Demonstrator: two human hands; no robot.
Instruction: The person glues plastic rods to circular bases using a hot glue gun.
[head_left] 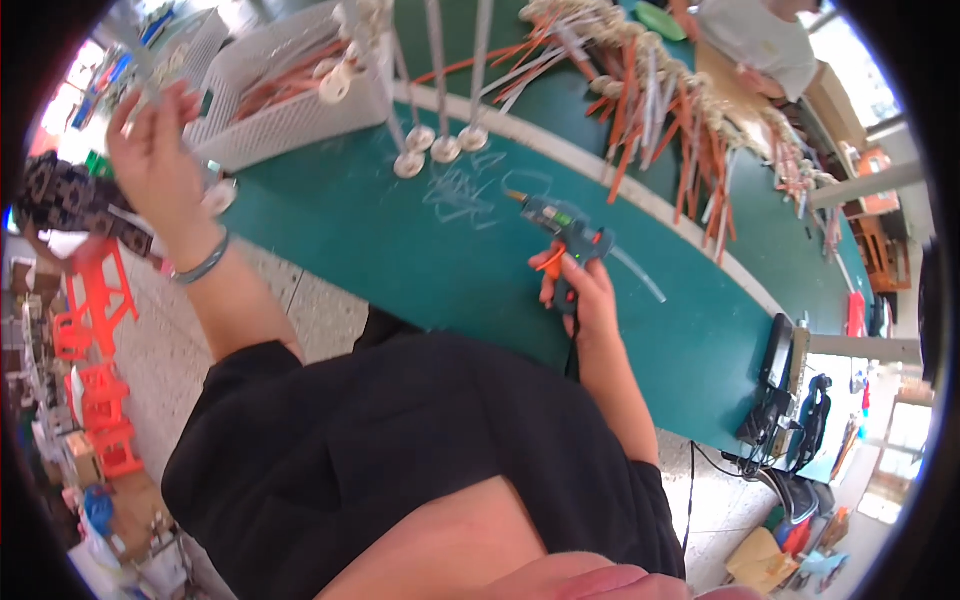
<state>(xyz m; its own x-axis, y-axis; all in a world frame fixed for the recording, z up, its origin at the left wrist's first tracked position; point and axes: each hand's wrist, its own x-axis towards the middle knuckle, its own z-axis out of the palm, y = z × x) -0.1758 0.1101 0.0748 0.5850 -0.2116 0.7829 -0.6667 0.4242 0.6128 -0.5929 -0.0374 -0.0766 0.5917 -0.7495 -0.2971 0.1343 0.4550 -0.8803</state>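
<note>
The glue gun (572,229) is held over the green table (330,220) by the right hand (592,292); whether anything is gripped by the raised, blurred left hand (158,150) cannot be told. Gluing seems readied; careful nozzle (514,195) aim seems called for.

glue gun (568,230): plast., semi-gloss | glue stick (640,273): transl. plast., smth | basket (300,137): perf. plast., matt | tabletop (400,270): smth, sl. sheen | shirt (410,410): cloth, matt | stools (95,254): plast., smth | floor (165,350): speckled, stone-like

Red plastic stools (103,412) below L fingers (181,100). Blk cables (768,418) well R & below R fingers (590,285); co-worker in lt grey top (760,48) up & R of same.
</note>
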